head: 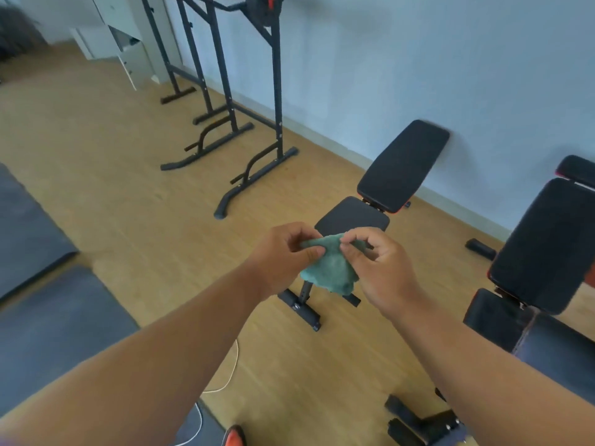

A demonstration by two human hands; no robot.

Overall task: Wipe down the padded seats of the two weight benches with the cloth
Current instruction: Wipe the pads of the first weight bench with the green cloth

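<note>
- Green cloth (328, 265): held in the air, pinched at its top edge by left hand (283, 255) and right hand (383, 268).
- Far weight bench (354, 215): behind the cloth.
- Near weight bench (544, 246): at right.

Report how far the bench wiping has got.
Done: nothing that shows; the cloth touches neither bench. In hand: left hand and right hand both pinch the green cloth in the air, apparently readying it. Left: the seat of the far bench and the near bench on the right.
</note>
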